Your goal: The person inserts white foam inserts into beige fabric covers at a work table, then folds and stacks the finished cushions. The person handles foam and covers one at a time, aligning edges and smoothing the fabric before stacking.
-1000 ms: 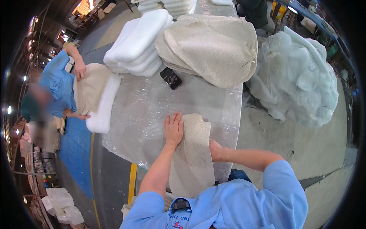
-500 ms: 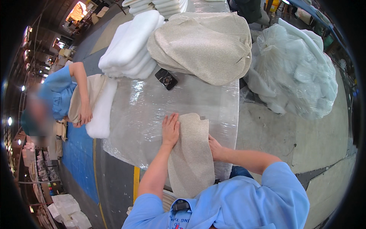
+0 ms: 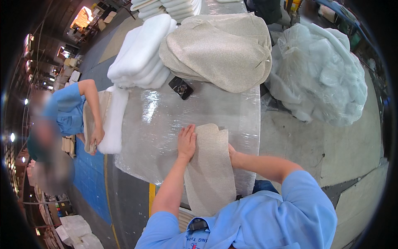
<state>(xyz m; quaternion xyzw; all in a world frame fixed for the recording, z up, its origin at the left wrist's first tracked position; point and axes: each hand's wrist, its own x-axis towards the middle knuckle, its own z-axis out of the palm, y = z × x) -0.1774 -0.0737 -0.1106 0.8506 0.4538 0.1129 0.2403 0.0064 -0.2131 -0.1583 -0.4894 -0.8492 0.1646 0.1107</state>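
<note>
A beige fabric cover [image 3: 209, 166] lies flat on the plastic-wrapped table [image 3: 166, 124] in front of me, its near end hanging over the table's edge. My left hand [image 3: 187, 142] presses flat on the cover's left edge, fingers spread. My right hand [image 3: 232, 154] is at the cover's right edge, mostly tucked behind the fabric, so its grip cannot be made out.
Beige covers [image 3: 219, 50] are piled at the table's far end beside stacked white foam pads [image 3: 141, 54], with a black phone [image 3: 180, 87] in front. A clear bag of stuffing [image 3: 319, 70] sits right. At left a co-worker's hand [image 3: 96, 136] holds a foam pad [image 3: 114, 120].
The view has shifted slightly. The co-worker's arm has moved down along the foam pad. My hands stay on the beige cover, nearly where they were.
</note>
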